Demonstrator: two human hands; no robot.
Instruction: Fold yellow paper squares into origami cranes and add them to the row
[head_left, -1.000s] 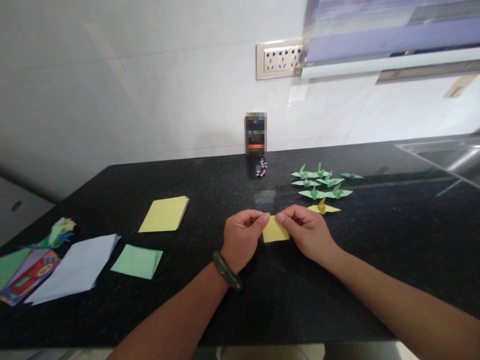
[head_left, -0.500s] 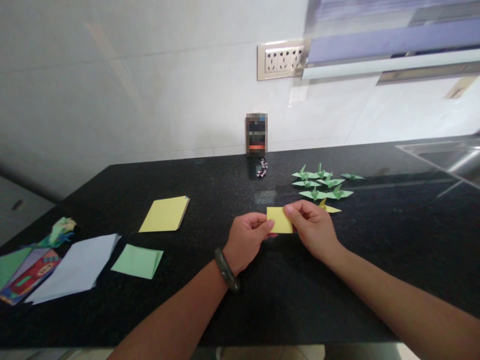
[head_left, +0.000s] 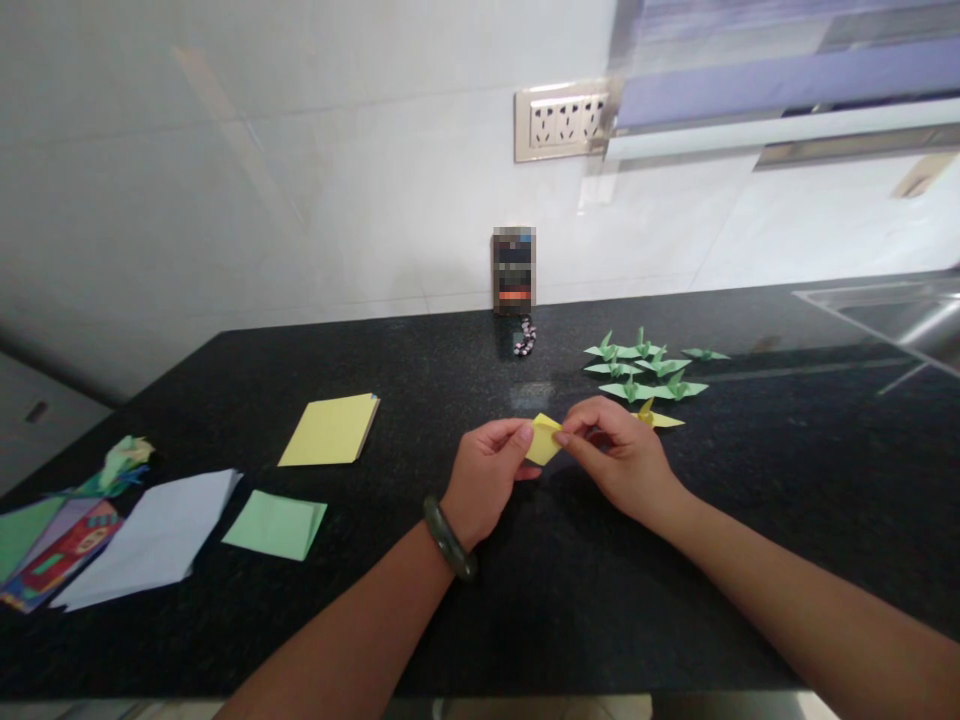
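Note:
A small folded piece of yellow paper (head_left: 543, 441) is held above the black counter, between my two hands. My left hand (head_left: 487, 475), with a dark bangle (head_left: 450, 540) at the wrist, pinches its left side. At its right corner, the thumb and fingertips of my right hand (head_left: 622, 450) are closed on the paper. Just behind my right hand lies a yellow paper crane (head_left: 660, 418), partly hidden by it. Several green paper cranes (head_left: 630, 390) stand in a cluster farther back.
A stack of yellow paper (head_left: 328, 432) and a folded green sheet (head_left: 277, 525) lie to the left, beside white sheets (head_left: 154, 535) and a colourful packet (head_left: 64, 560). A phone-like device (head_left: 514, 272) leans on the wall, near a beaded strap (head_left: 526, 338). A sink (head_left: 900, 300) is at right.
The yellow paper has turned from lying square to a diamond-like angle. My right hand has shifted slightly left, its grip now at the paper's right corner.

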